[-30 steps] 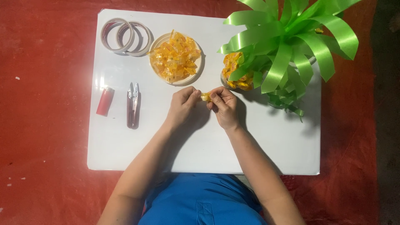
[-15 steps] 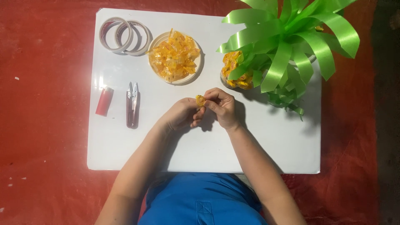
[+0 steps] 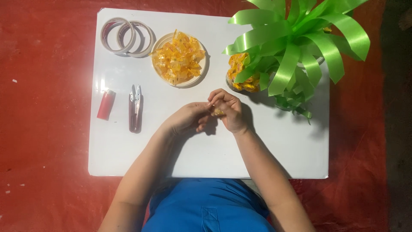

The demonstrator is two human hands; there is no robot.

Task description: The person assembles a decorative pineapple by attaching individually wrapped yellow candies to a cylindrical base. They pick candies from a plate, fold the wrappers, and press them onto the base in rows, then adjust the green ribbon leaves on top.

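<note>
Over the middle of the white board [image 3: 274, 146], my left hand [image 3: 186, 119] and my right hand [image 3: 229, 111] meet fingertip to fingertip. Between them they pinch a small yellow wrapped candy [image 3: 217, 112], mostly hidden by the fingers. Just beyond the hands stands a round white plate [image 3: 201, 74] heaped with several yellow wrapped candies [image 3: 178, 58]. To the right rises a craft piece: yellow candies stuck on a base [image 3: 240, 73] under a crown of green ribbon loops [image 3: 300, 43].
A dark red thread snipper [image 3: 135, 108] and a red lighter [image 3: 106, 104] lie on the board's left side. Two tape rolls [image 3: 128, 37] overlap at the back left corner. A red floor covering [image 3: 38, 129] surrounds the board.
Both hands have drifted slightly toward me and to the left with the candy. The fingers have closed more tightly around it, hiding more of it.
</note>
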